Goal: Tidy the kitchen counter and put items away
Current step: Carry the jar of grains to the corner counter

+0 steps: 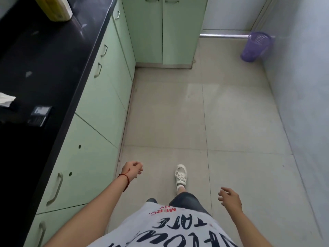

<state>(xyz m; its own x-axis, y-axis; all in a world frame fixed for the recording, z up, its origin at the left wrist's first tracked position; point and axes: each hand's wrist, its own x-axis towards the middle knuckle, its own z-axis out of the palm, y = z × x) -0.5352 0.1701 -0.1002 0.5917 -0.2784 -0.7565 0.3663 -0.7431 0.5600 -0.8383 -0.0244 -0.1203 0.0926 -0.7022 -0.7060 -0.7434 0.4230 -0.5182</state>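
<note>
The black kitchen counter [44, 56] runs along the left. On it lie a crumpled white tissue [6, 98], a small dark box [40, 113] near the front edge, and a yellow package [53, 8] at the far end. My left hand [132, 171] hangs beside the cabinet fronts, fingers curled closed with nothing visible in them. My right hand [230, 199] hangs low over the floor with fingers apart and nothing in it. Both hands are away from the counter.
Pale green cabinet doors with handles [92, 125] stand under the counter, and more green cabinets [163, 29] close the far end. A purple mesh waste bin [256, 46] stands at the far right by the wall. The tiled floor [178, 113] stretches ahead; my white shoe [180, 177] steps forward.
</note>
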